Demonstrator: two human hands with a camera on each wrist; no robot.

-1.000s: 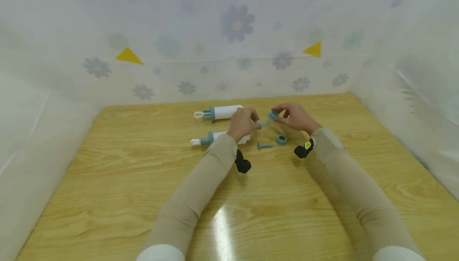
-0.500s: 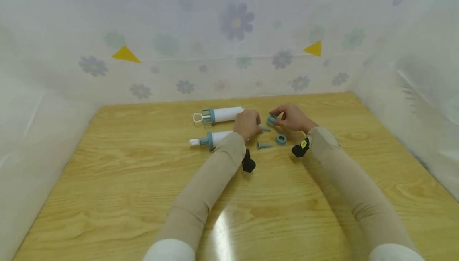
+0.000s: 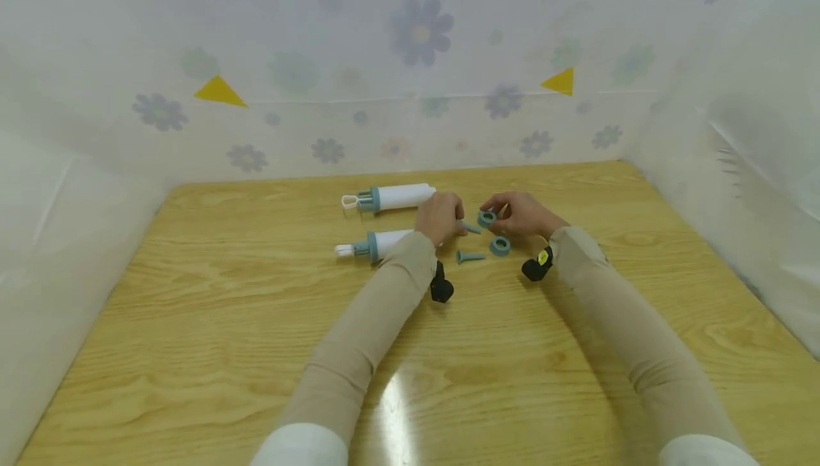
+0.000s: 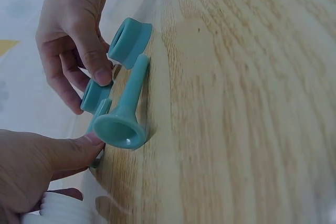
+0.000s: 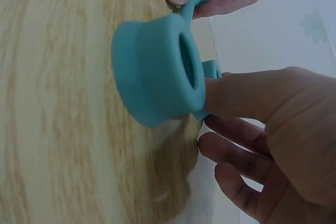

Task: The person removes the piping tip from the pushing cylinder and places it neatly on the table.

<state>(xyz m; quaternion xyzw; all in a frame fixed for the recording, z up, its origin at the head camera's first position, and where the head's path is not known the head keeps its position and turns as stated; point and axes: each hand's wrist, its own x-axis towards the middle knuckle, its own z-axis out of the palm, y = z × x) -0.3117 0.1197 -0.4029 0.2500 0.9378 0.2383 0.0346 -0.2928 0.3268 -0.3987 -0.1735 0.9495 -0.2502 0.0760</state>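
In the head view my left hand (image 3: 439, 218) pinches a small teal funnel-shaped nozzle (image 3: 472, 228), its narrow end pointing right. Thumb and fingers of my right hand (image 3: 524, 215) hold a teal ring (image 3: 485, 225) just beyond that tip, close over the table. Nearer to me lie a second teal nozzle (image 4: 131, 93) and a second teal ring (image 5: 152, 69), both loose on the wood. A white syringe-like tube (image 3: 402, 197) with a teal collar and white loop handle lies behind my left hand. Another such tube (image 3: 389, 244) is partly hidden by my left wrist and sleeve.
All of it lies on a wood-grain table (image 3: 512, 352). A pale flower-print sheet (image 3: 359, 67) hangs behind the table, with two yellow triangles on it, and sheeting also closes both sides. Black wrist cameras hang under both wrists, low over the wood.
My left hand has shifted slightly right with its nozzle. The ring in my right hand has come lower and a little nearer to me. The loose nozzle and ring stay put.
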